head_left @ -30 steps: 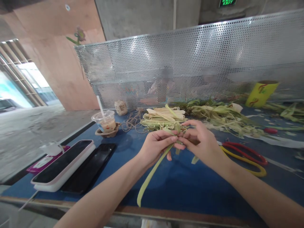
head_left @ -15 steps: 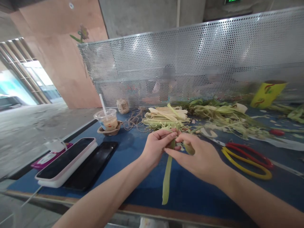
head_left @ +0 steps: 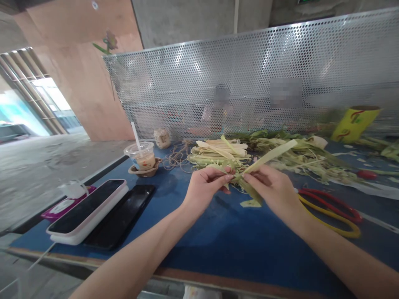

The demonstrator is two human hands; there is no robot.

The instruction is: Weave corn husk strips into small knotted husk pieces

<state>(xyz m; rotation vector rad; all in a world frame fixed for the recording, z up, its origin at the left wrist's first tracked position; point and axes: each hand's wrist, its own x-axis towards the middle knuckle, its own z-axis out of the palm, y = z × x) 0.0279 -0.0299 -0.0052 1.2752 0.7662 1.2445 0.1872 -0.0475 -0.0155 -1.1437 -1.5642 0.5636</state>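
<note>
Both hands pinch parts of a pale green corn husk strip [head_left: 270,156] above the blue table. My left hand [head_left: 208,185] is closed on its folded left part, with fingertips near the middle. My right hand [head_left: 274,189] is closed on the other side, where a long flat end points up and right and a darker piece hangs below. Just behind the hands lies a pile of stacked husk strips [head_left: 220,151]. A small husk scrap [head_left: 251,203] rests on the table under my right hand. Its fingers are partly hidden by the strip.
Red-and-yellow-handled scissors [head_left: 332,207] lie right of my right hand. Loose husks [head_left: 296,155] spread behind them, near a yellow roll [head_left: 356,123]. On the left are a drink cup [head_left: 141,155], twine [head_left: 178,155], a black phone [head_left: 120,218] and a pink-edged phone [head_left: 89,205].
The strip's long end, which hung down between the hands, now points up and right. My right hand has moved right, away from the left. A small scrap now shows on the table.
</note>
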